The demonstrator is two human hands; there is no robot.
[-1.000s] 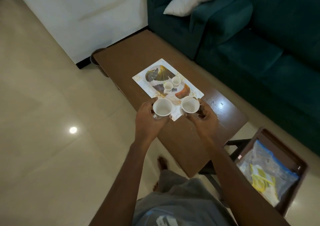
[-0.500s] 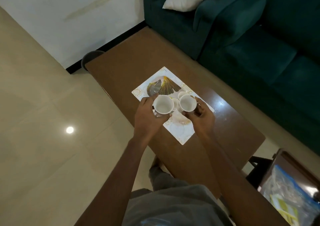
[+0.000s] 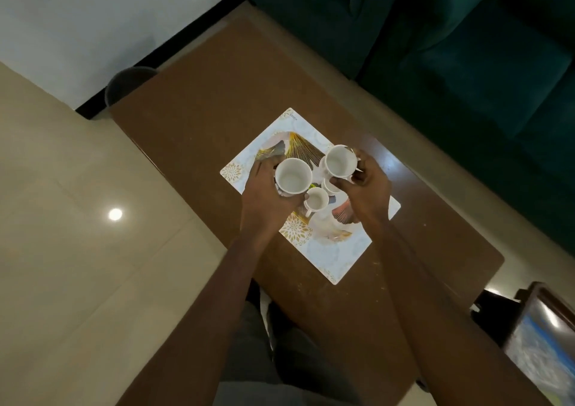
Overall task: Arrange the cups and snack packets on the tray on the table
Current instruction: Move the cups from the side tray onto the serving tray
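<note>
left hand (image 3: 264, 201) curled round left cup (image 3: 293, 176) | right hand (image 3: 365, 187) gripping right cup (image 3: 338, 161) | both held over far half of tray (image 3: 336, 256), middle of surface (image 3: 217, 88) | small cups (image 3: 316, 201) just beneath, between hands | free room toward tray's near corner

Single head-worn view, wide-angle, looking steeply down — close above the table (image 3: 217, 100), tray (image 3: 339, 250) near centre

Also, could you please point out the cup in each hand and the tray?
left cup (image 3: 293, 176): head view, inside of its bowl.
right cup (image 3: 338, 161): head view, inside of its bowl.
tray (image 3: 338, 254): head view, bare patch at its near end.
</note>
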